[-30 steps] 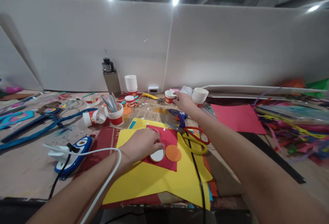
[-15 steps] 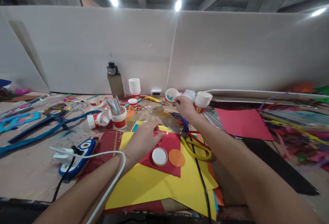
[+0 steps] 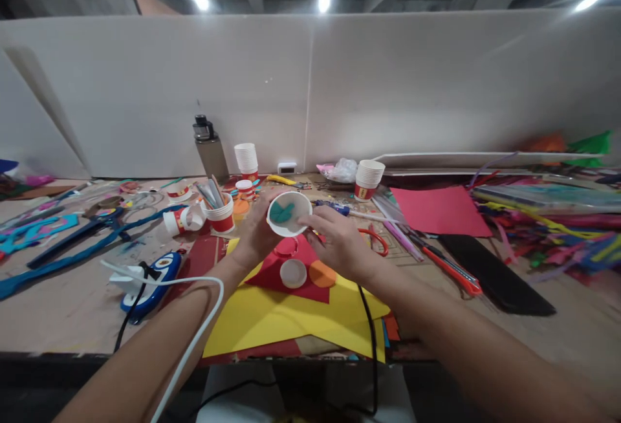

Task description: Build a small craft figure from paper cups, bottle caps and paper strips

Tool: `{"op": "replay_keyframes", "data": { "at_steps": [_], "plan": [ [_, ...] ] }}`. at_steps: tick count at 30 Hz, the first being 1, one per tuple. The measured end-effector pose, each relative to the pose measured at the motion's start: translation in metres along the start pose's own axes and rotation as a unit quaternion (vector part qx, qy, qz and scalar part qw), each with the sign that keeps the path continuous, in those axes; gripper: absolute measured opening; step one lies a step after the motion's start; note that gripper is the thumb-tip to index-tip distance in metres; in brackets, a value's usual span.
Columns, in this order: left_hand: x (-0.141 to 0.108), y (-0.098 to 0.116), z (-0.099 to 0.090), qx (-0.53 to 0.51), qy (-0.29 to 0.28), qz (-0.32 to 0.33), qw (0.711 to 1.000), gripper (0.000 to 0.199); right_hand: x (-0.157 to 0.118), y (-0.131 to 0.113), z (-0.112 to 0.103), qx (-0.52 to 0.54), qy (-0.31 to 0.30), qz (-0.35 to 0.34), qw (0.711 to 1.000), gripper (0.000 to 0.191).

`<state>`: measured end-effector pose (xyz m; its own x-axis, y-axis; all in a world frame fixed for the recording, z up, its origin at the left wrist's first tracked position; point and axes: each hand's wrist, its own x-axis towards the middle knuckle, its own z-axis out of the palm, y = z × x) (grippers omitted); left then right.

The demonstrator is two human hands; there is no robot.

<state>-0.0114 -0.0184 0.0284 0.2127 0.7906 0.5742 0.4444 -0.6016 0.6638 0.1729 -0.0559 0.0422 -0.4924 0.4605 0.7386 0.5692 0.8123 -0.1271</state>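
Observation:
A white paper cup (image 3: 301, 207) is tilted with its mouth toward me, above the papers. Teal cut pieces (image 3: 282, 212) lie inside it. My left hand (image 3: 255, 232) is closed around the cup's left side, its fingers partly hidden behind it. My right hand (image 3: 337, 242) pinches the cup's right rim with thumb and fingers. Below both hands lie a red paper sheet (image 3: 315, 292), a white round lid (image 3: 293, 274) and an orange paper disc (image 3: 322, 274). Under them is a yellow sheet (image 3: 272, 329).
A cup of pens (image 3: 220, 219), a tipped cup (image 3: 177, 224) and a bottle (image 3: 212, 154) stand left. Cup stacks (image 3: 246, 159) (image 3: 369, 180) rise at the back. A red cutter (image 3: 451, 271) and red sheet (image 3: 439, 211) lie right. A white cable (image 3: 218, 293) crosses my left forearm.
My right hand has brought the paper cup from the back of the table toward me. My left hand has risen from the papers and now grips the cup too.

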Motion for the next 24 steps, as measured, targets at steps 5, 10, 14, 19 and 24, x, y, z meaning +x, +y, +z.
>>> {"op": "replay_keyframes", "data": {
  "at_steps": [5, 10, 14, 19, 24],
  "plan": [
    [-0.003, -0.019, 0.005, 0.047, 0.087, 0.160, 0.982, 0.055, -0.010, 0.002, -0.004, 0.062, 0.055, 0.030, 0.996, 0.045],
    [-0.004, -0.033, 0.012, 0.030, -0.003, 0.178, 0.984, 0.057, -0.016, 0.013, -0.009, 0.045, 0.092, 0.097, 0.990, 0.012],
    [-0.008, -0.023, 0.014, 0.054, -0.023, 0.184, 0.981, 0.051, -0.019, 0.017, -0.008, -0.005, 0.102, 0.095, 0.990, 0.007],
    [-0.012, -0.015, 0.019, 0.082, -0.045, 0.198, 0.976, 0.053, -0.024, 0.008, -0.007, -0.093, 0.024, 0.039, 0.995, 0.016],
    [-0.018, -0.012, 0.027, 0.123, -0.064, 0.180, 0.974, 0.054, -0.019, -0.004, -0.005, -0.195, -0.198, 0.142, 0.950, 0.017]
  ]
}}
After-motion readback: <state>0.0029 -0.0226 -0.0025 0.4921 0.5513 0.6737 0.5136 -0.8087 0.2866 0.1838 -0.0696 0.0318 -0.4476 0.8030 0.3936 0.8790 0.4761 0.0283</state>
